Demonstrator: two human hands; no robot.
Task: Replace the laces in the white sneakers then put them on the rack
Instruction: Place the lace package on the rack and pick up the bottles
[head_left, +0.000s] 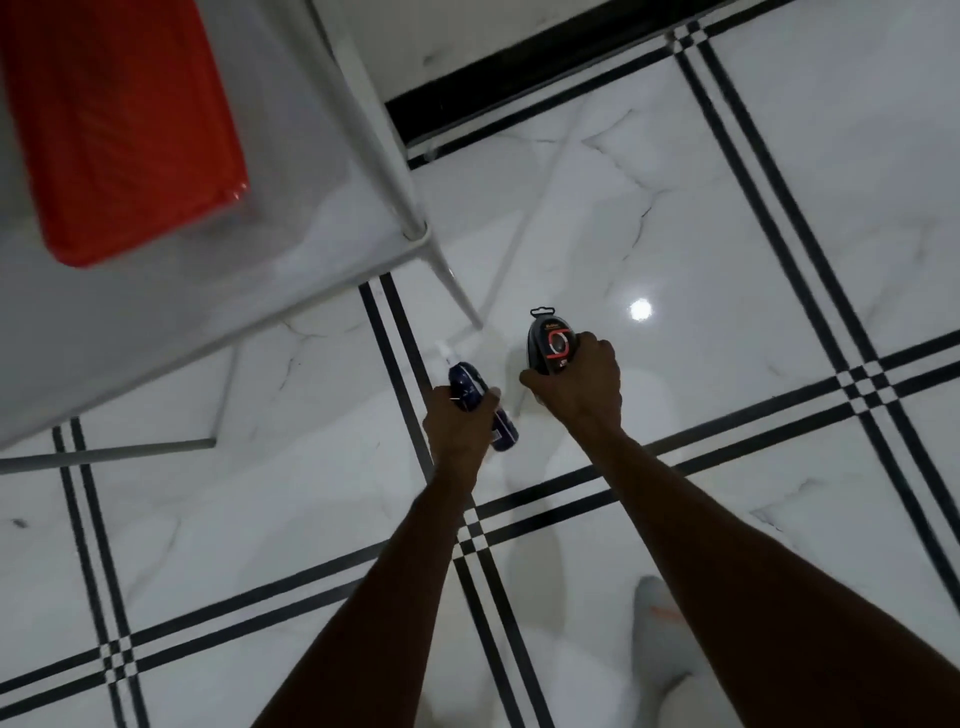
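Observation:
My left hand grips a dark blue spray bottle with a white nozzle, held over the tiled floor. My right hand grips a black oval shoe-care pack with a red ring on its label. Both arms stretch forward from the bottom of the view. No white sneakers or laces show. A white rack fills the upper left, its corner post just beyond the bottle.
A red tray lies on the rack's top shelf. A white-socked foot stands on the white marble floor with black stripe lines. A black skirting band runs along the far wall.

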